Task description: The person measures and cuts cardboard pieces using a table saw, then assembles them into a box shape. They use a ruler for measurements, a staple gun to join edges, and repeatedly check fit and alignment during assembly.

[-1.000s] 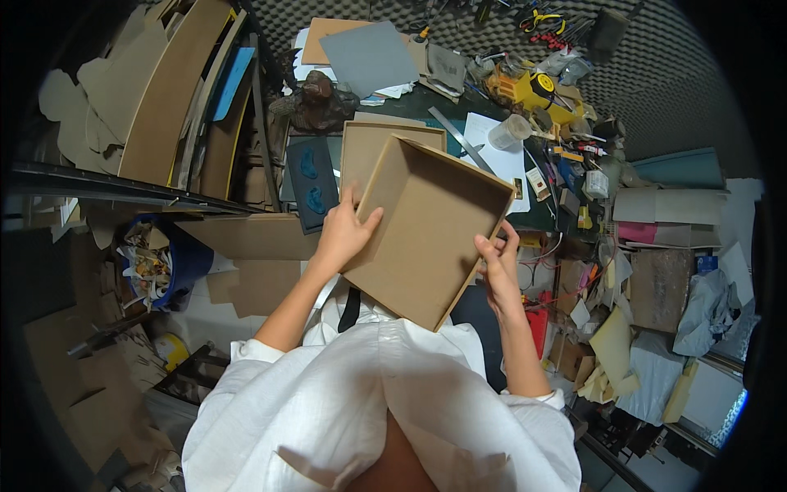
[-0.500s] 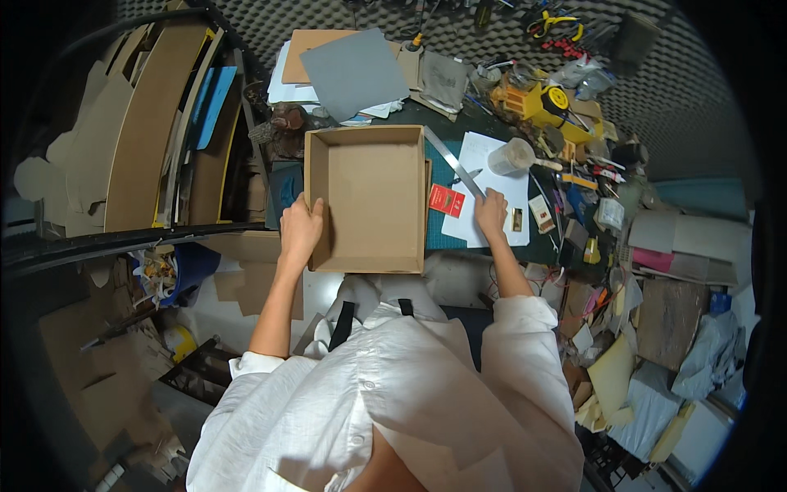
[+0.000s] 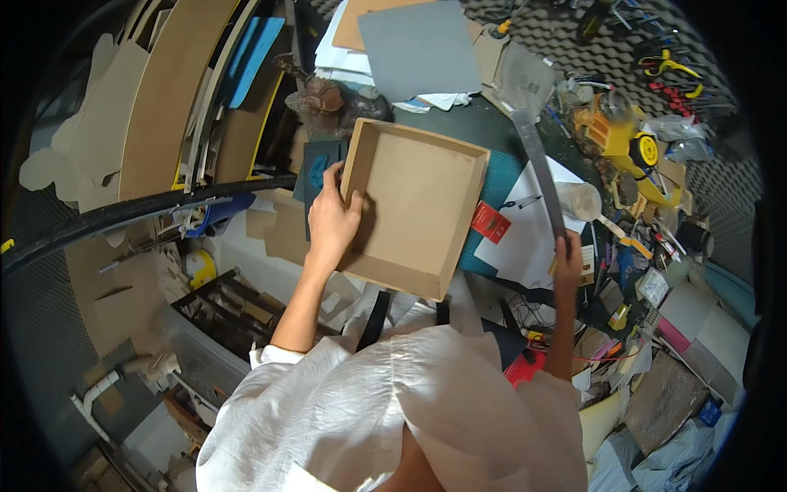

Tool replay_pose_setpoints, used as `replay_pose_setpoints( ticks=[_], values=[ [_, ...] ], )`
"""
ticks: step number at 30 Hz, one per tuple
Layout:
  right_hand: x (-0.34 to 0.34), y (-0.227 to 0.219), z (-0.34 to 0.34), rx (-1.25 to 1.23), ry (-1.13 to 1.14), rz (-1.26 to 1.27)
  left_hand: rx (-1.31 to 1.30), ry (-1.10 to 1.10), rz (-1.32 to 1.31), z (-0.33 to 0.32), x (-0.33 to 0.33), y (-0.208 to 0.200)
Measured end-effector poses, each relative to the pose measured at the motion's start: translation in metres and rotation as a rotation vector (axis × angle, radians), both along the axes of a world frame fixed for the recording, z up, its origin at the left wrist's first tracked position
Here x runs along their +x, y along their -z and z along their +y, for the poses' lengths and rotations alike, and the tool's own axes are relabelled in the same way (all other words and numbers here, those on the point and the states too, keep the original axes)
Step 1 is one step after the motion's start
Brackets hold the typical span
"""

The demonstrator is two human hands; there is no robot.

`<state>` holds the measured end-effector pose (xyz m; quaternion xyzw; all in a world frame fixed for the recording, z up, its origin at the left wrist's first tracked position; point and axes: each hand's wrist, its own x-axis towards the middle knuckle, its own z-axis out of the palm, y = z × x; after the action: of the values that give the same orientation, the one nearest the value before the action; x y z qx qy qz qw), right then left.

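My left hand grips the left wall of a shallow open cardboard box, thumb inside and fingers outside. The box sits tilted clockwise at the front edge of the workbench, and nothing lies in it. On the right, my right hand is closed round the near end of a long metal ruler, which points away and up over the bench. Below the ruler lies white paper on a green cutting mat. A small red packet and a pair of compasses are between box and ruler.
A translucent tub stands right of the ruler. Farther right, tools and a yellow tape measure crowd the bench. Behind the box are grey sheets and a brown lumpy object. A rack of cardboard panels rises at left.
My right hand has lifted the ruler off the paper and swung it right. The box is now turned clockwise in my left hand's hold. The whole view has shifted and tilted.
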<state>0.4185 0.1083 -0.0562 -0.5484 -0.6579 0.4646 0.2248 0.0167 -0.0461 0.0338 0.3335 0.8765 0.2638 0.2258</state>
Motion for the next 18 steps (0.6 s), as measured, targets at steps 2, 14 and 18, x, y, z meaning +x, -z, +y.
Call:
replay_pose_setpoints(
  ticks=[2,14,18],
  values=[
    [-0.025,-0.054,0.002,-0.030,-0.049,0.055,0.038,-0.010,0.042,0.009,0.001,0.003],
    [-0.139,-0.074,0.032,0.158,-0.343,-0.120,0.208,0.239,0.357,0.035,-0.014,0.007],
    [-0.141,-0.079,0.030,0.154,-0.323,-0.080,0.256,0.156,0.311,0.037,-0.014,0.010]
  ],
)
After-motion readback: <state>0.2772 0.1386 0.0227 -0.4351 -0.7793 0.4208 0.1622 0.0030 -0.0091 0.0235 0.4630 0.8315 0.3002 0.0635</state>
